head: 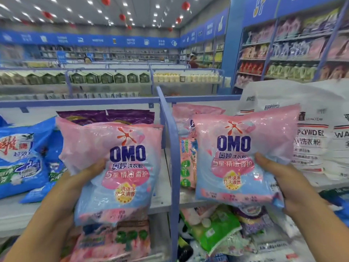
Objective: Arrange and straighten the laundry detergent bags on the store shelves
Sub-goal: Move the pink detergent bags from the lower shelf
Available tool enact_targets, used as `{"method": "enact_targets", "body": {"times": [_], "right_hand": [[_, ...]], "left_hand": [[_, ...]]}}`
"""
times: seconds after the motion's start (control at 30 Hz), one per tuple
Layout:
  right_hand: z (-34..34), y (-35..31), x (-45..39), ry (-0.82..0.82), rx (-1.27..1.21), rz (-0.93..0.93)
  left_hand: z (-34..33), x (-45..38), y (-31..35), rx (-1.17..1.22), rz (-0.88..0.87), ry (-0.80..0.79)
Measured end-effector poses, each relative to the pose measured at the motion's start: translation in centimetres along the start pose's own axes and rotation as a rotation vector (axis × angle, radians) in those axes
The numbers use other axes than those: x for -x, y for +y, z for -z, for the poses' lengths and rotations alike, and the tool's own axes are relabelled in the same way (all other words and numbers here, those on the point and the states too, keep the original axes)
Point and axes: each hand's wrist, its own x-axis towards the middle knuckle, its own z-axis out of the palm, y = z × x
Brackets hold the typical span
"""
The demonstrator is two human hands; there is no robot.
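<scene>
I hold two pink and blue OMO detergent bags upright in front of the shelf. My left hand [75, 188] grips the left OMO bag [117, 167] by its lower left edge, thumb across the front. My right hand [281, 178] grips the right OMO bag [239, 159] by its lower right edge, thumb on the front. Both bags hang above the white shelf board [162, 201], one on each side of the blue divider post [172, 148].
Blue detergent bags [20, 157] lean at the left, purple bags [105, 116] behind. More pink bags [186, 148] stand past the divider, white powder sacks [317, 133] at the right. Mixed bags [213, 229] fill the lower shelf. A person [193, 61] stands far off.
</scene>
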Motion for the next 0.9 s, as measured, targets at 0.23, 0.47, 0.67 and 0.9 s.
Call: {"method": "enact_targets", "body": {"times": [0.23,0.47,0.67,0.9], "right_hand": [[-5.2,-1.9,-6.9,-0.076,-0.095,-0.003],[-8.5,1.6,-17.4,-0.199,0.086,-0.112],[-9.4,3.7,-21.1,-0.223,0.737,-0.033],[-9.9,4.1,-21.7,-0.206,0.616,0.116]], "left_hand": [[-7.9,-4.3,4.0,0.151,-0.086,-0.023],[-8.7,-9.8,0.4,-0.450,-0.114,0.324],[-10.7,-10.5,-1.5,-0.772,-0.290,0.636],[-14.5,-6.0,-1.6,-0.702,-0.541,0.726]]}}
